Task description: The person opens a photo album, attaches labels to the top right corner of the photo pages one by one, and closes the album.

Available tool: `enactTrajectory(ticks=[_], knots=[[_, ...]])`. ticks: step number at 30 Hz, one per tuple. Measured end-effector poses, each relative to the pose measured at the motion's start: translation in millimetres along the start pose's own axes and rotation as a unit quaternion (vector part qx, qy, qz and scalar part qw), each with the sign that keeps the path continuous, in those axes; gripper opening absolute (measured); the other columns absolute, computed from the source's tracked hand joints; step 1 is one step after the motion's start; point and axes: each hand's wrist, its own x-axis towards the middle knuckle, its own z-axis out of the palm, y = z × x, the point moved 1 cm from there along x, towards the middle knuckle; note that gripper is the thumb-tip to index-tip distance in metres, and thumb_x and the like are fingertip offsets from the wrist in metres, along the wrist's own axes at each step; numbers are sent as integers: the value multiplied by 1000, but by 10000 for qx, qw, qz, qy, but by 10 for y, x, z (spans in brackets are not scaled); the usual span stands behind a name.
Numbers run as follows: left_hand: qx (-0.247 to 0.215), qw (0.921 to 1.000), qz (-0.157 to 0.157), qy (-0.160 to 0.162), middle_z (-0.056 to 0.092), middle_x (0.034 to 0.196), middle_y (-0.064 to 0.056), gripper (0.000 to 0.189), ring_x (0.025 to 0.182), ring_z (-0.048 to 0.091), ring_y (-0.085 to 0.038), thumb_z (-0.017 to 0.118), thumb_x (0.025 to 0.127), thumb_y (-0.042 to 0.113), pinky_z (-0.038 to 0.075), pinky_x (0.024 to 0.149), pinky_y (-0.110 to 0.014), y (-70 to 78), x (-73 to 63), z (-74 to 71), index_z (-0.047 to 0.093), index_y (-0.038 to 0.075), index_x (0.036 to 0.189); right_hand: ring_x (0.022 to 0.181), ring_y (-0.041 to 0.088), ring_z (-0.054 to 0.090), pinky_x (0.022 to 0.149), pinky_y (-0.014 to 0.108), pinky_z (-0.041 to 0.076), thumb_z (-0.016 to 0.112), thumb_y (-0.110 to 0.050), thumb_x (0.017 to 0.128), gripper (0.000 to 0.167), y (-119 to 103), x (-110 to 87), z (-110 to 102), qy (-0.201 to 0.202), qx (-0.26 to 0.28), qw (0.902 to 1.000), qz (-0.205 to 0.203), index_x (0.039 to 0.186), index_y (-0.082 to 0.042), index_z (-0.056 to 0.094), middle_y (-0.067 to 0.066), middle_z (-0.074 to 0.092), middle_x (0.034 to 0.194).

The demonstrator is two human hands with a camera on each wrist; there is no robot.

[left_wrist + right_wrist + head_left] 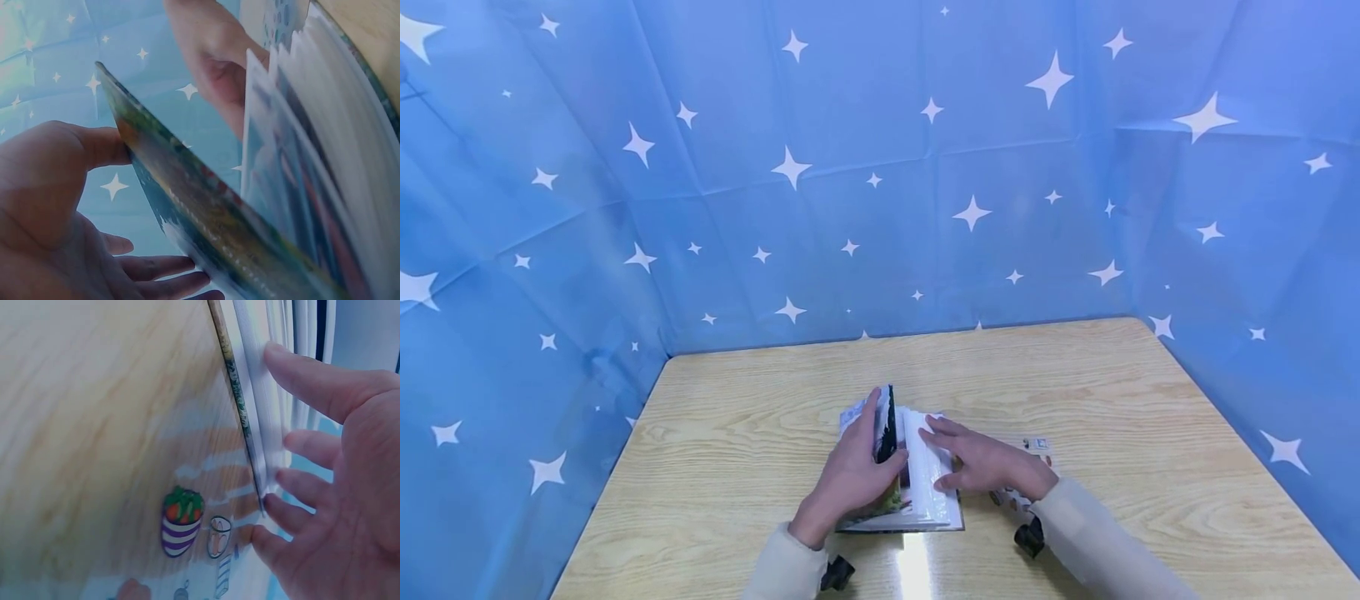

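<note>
A photo album [931, 492] with clear plastic sleeves lies opened on the table. Its picture-printed cover [206, 206] stands steeply raised on the left side. My left hand [859, 467] holds this cover, fingers along its outer face and thumb at its near edge. Over the white sleeve pages [331, 94] on the right, my right hand [981, 458] has its fingers spread. In the right wrist view, the right hand's fingertips [278, 356] rest along the page edges. A clear sticker sheet [1037, 446] lies right of the album, partly under the right forearm.
The wooden table [737, 433] reaches out on every side of the album. Beside the album's edge, a strawberry cup sticker [182, 522] shows on the sheet. A blue star-patterned curtain [880, 167] hangs behind the table and along both sides.
</note>
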Motion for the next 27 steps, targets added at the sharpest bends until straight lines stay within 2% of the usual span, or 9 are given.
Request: enactTrajectory(ticks=[5, 10, 14, 19, 27], knots=[[-190, 9998, -19, 83, 31, 159, -17, 90, 133, 47, -34, 64, 94, 36, 45, 104, -52, -30, -45, -78, 4, 29, 160, 151, 35, 16, 118, 52, 26, 73, -37, 88, 81, -17, 7, -19, 19, 4, 10000, 44, 155, -12, 34, 12, 17, 165], [-483, 9988, 57, 90, 37, 155, -17, 88, 121, 56, -30, 62, 96, 36, 49, 97, -49, -68, -84, -174, 2, 29, 160, 151, 35, 16, 118, 52, 25, 73, -40, 88, 82, -20, 12, -21, 7, -24, 10000, 84, 155, -13, 34, 12, 17, 165], [-588, 9982, 20, 69, 38, 155, -18, 88, 130, 51, -36, 62, 96, 39, 45, 103, -55, -90, -123, -280, 2, 30, 160, 151, 35, 15, 118, 53, 25, 73, -39, 88, 83, -31, 15, -22, -36, 33, 10000, 57, 155, -13, 32, 12, 16, 165], [-894, 9960, 56, 12, 41, 152, -22, 88, 134, 46, -44, 63, 98, 28, 43, 104, -60, -111, -180, -438, 1, 30, 160, 151, 36, 13, 118, 53, 25, 74, -38, 88, 84, -40, 15, -27, -73, 110, 9999, 31, 156, -13, 31, 12, 15, 165], [-1368, 9906, 5, -35, 39, 154, -16, 84, 135, 46, -38, 59, 100, 16, 45, 104, -55, -211, -244, -635, 0, 30, 160, 151, 36, 13, 119, 53, 23, 73, -40, 87, 85, -39, 8, -31, -44, 33, 10000, -54, 156, -12, 31, 14, 14, 165]])
